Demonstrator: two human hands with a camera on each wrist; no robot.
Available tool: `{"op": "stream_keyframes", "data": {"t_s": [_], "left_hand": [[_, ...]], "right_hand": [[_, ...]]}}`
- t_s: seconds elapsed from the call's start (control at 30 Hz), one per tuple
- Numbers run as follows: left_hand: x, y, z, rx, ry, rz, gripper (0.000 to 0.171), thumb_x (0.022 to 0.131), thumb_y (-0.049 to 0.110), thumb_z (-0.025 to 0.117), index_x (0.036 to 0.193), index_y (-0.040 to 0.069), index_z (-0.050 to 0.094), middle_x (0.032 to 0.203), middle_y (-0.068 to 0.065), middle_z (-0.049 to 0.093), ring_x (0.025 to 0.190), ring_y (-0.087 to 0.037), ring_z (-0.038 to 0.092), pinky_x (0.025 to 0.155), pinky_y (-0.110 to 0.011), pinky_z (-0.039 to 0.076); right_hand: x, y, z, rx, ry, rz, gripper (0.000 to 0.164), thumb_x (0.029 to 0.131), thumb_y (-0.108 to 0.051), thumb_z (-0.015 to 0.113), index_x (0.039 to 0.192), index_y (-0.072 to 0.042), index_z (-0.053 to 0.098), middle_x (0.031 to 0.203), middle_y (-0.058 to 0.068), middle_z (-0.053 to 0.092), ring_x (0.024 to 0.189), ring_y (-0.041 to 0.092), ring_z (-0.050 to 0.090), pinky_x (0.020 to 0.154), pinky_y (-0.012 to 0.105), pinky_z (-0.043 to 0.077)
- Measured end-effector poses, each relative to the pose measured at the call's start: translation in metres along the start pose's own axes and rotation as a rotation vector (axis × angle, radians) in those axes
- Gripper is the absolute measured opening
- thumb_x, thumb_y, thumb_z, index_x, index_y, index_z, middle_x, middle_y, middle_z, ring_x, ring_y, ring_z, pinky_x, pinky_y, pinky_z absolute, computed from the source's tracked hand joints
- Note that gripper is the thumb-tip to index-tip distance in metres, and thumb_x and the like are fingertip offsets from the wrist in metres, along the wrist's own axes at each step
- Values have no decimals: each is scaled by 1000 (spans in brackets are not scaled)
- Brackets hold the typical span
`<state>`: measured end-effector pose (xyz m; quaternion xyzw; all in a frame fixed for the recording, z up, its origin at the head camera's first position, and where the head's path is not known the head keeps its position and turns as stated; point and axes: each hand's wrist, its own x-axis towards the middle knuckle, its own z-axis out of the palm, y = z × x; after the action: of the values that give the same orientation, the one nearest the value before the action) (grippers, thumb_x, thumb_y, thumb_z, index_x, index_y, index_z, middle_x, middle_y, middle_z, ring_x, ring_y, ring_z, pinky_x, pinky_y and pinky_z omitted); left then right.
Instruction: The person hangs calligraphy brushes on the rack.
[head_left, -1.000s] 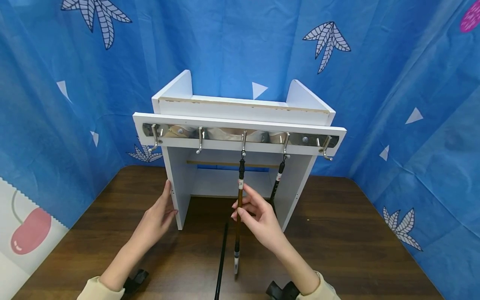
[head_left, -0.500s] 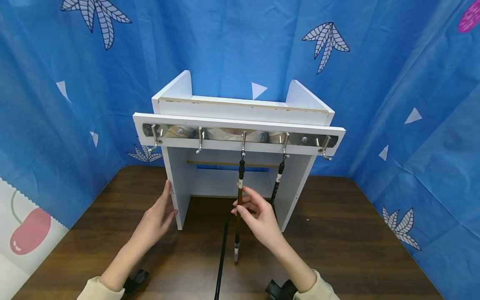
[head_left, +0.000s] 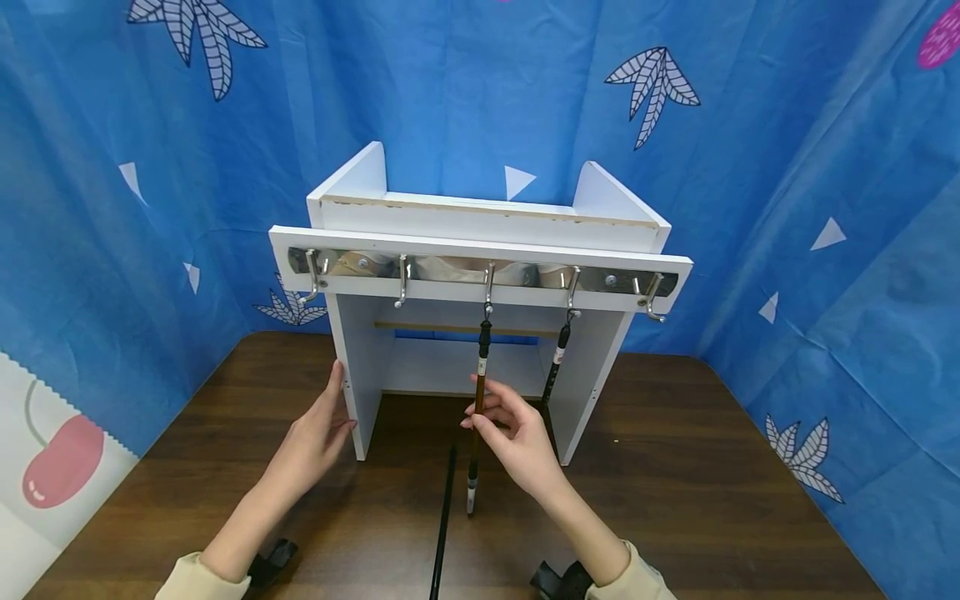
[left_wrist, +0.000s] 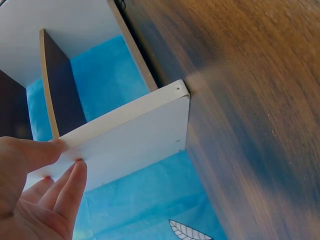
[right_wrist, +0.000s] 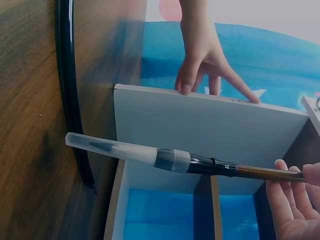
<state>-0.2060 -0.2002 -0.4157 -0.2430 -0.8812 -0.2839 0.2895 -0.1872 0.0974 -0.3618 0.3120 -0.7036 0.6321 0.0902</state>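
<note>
A capped calligraphy brush [head_left: 481, 392] with a brown handle hangs by its loop from the middle hook [head_left: 489, 287]. My right hand [head_left: 517, 433] pinches its handle between thumb and fingers. In the right wrist view the brush's clear cap [right_wrist: 115, 149] covers pale bristles with a dark tip. My left hand [head_left: 311, 429] rests on the front edge of the white shelf's left side panel [head_left: 347, 375]. In the left wrist view its thumb touches the edge [left_wrist: 120, 117], and its straight fingers [left_wrist: 70, 192] lie against the outer face.
A dark brush [head_left: 557, 362] hangs from the hook to the right. The other hooks line the metal strip on the white rail [head_left: 450, 242]. A thin black rod [head_left: 444, 525] lies on the brown table [head_left: 675, 500]. Blue patterned cloth [head_left: 480, 83] surrounds the table.
The lower end of the capped brush has swung away from me towards the shelf, with my right hand still pinching it. My left hand has stayed at the panel.
</note>
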Motion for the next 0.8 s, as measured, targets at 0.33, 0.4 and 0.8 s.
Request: {"op": "stream_keyframes", "data": {"t_s": [0.33, 0.4, 0.8], "left_hand": [[1, 0, 0, -2, 4, 5, 108, 71, -14, 73, 151, 9, 5, 138, -30, 36, 89, -36, 64, 67, -40, 55], [1, 0, 0, -1, 9, 11, 108, 71, -14, 74, 151, 9, 6, 139, -29, 36, 90, -36, 64, 67, -40, 55], [-1, -1, 2, 2, 18, 29, 106, 71, -15, 72, 150, 7, 6, 135, -30, 40, 88, -33, 65, 68, -39, 55]], "right_hand": [[-4, -23, 4, -33, -9, 23, 41, 88, 13, 55, 128, 9, 48, 96, 21, 62, 87, 37, 63, 79, 34, 53], [-5, -24, 4, -38, -12, 35, 41, 88, 12, 55, 128, 9, 48, 97, 23, 62, 89, 39, 62, 79, 32, 53], [-12, 4, 1, -72, -26, 80, 40, 89, 8, 57, 129, 2, 51, 106, 18, 64, 97, 30, 62, 82, 34, 52]]}}
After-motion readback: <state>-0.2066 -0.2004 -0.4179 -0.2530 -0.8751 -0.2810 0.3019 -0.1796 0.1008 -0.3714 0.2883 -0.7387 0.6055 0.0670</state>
